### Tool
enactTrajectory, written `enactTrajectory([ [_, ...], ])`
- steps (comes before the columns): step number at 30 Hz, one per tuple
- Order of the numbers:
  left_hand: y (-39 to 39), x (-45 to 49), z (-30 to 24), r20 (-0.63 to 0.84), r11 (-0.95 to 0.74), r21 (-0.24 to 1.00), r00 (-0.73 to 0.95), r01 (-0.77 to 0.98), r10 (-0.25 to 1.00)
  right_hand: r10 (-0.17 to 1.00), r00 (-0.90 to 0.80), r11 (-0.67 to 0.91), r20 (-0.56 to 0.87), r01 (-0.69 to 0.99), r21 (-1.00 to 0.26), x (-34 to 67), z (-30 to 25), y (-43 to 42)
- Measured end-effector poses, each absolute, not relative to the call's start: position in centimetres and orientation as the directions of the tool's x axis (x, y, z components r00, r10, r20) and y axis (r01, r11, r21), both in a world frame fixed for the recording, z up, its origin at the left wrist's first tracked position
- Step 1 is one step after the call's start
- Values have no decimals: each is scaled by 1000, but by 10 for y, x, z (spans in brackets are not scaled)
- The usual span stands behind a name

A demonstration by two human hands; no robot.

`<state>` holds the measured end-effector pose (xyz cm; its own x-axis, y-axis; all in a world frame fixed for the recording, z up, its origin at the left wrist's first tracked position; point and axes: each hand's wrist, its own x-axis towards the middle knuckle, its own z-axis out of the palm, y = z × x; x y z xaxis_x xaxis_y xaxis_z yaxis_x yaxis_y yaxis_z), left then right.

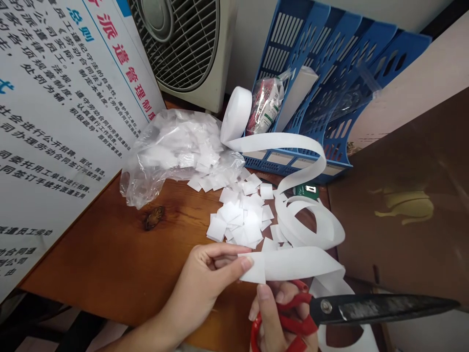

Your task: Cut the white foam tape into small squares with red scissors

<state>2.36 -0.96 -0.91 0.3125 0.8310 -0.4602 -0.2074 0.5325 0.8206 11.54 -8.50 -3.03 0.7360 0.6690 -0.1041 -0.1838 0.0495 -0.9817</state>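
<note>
My left hand (210, 274) pinches the end of a long white strip (300, 263) between thumb and fingers. A straight edge crosses the strip near my thumb; it looks like a white square (255, 268) laid over the end, though I cannot tell for sure. In my right hand (273, 318) are scissors (348, 309) with red handles and dark blades, which lie together and point right. My right index finger reaches up to the strip's lower edge. Just beyond my hands lies a loose heap of white squares (240, 217). The strip loops back to a white roll (237, 111).
A clear plastic bag (176, 146) full of white squares lies on the wooden table (128, 259). Behind stand a blue file rack (337, 63) holding packets and a fan (186, 44). A printed board (66, 107) leans at left; a brown box (403, 186) stands at right.
</note>
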Motion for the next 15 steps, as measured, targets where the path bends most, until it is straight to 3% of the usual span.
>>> enactTrajectory([
  [15, -9, 23, -9, -441, 492, 859, 281, -145, 852, 652, 751, 44, -102, -171, -984, 115, -33, -82],
])
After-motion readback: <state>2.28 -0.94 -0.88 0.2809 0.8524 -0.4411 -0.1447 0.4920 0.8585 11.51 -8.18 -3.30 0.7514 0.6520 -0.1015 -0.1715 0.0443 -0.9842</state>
